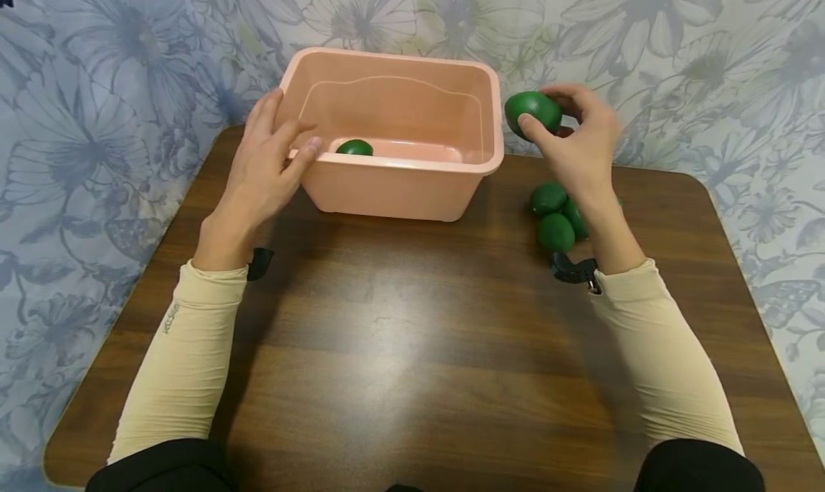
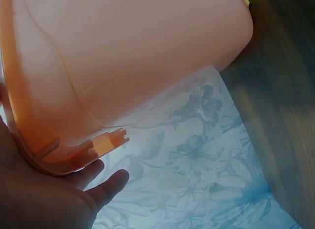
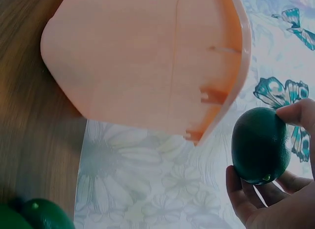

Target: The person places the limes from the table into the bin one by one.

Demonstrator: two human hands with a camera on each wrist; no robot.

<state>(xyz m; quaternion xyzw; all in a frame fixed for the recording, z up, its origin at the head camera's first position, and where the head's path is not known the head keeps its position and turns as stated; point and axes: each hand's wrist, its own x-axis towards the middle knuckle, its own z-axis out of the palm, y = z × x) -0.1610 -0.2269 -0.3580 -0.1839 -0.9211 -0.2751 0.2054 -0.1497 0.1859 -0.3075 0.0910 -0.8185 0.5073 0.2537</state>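
Note:
In the head view a pink plastic bin point(image 1: 393, 191) stands at the back of the table, with a green avocado point(image 1: 354, 147) inside, partly hidden by the front rim. My left hand point(image 1: 261, 159) holds the bin's left front corner, some fingers outside the rim and the thumb over it. In the left wrist view, fingertips point(image 2: 115, 184) show just beneath the rim. My right hand point(image 1: 576, 134) pinches another avocado point(image 1: 531, 112) between thumb and fingers, just right of the bin's rim. More avocados point(image 1: 556, 232) lie grouped on the table below my right wrist, partly hidden by it.
The brown wooden table point(image 1: 399, 334) ends just behind the bin, against floral wallpaper point(image 1: 612, 26). The bin's side walls rise well above the tabletop. Dark wrist mounts point(image 1: 573, 268) sit under both wrists.

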